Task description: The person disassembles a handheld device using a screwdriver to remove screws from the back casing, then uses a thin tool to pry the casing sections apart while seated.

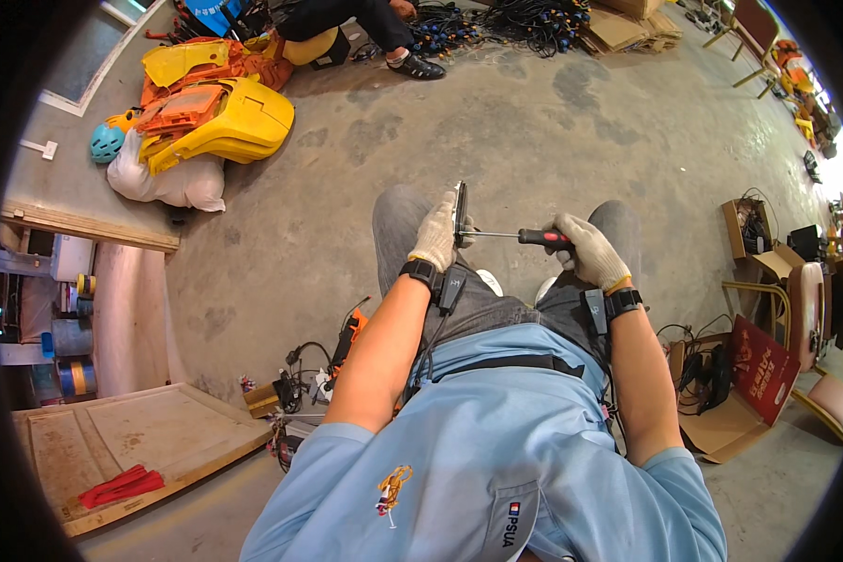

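Note:
My left hand, in a pale work glove, grips a thin dark flat part held on edge above my left knee. In my gloved right hand is a screwdriver with a black and red handle. Its metal shaft points left, and the tip meets or nearly meets the face of the flat part. What kind of part it is cannot be made out, since it shows almost edge-on. Both hands are closed, level with each other over my lap.
Yellow and orange plastic covers are piled at the far left beside a white sack. A seated person's leg shows at the top. Cables and an orange item lie by my left side. An open cardboard box stands at my right.

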Tool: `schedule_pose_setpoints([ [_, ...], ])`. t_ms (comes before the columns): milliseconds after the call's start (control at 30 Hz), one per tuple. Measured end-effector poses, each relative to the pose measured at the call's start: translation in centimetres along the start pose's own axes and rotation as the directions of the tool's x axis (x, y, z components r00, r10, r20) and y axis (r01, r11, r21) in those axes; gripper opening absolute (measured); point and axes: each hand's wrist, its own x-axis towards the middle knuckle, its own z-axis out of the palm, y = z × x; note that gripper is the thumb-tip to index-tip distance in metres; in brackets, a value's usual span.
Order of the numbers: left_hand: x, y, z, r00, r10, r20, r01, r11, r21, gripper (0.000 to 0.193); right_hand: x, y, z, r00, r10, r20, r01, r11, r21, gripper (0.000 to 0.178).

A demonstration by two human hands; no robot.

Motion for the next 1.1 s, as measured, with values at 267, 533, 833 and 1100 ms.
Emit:
schedule_pose_setpoints([
  [267, 0.1, -0.2, 0.0, 1.000, 0.013, -0.025, -0.012, 0.999, 0.036, 0.045, -0.3, 0.8, 0.6, 0.969, -0.236, -0.073, 0.242, 0.965, 0.097, 0.046],
  [533, 0.6, -0.4, -0.5, 1.000, -0.005, 0.020, 0.005, 1.000, 0.016, 0.042, -0.3, -0.1, 0.1, 0.996, -0.088, -0.026, 0.088, 0.996, 0.009, 0.038],
  [833, 0.5, -0.1, -0.3, 0.999, -0.027, 0.030, 0.027, 1.000, -0.007, 0.042, -0.4, 0.1, 0.6, 0.998, -0.059, 0.015, 0.058, 0.994, 0.088, 0.039],
  [1100, 0.1, -0.1, 0.2, 1.000, -0.007, 0.008, 0.007, 0.999, 0.036, 0.044, -0.4, 0.7, 0.3, 0.972, -0.231, -0.033, 0.232, 0.972, 0.048, 0.039],
])
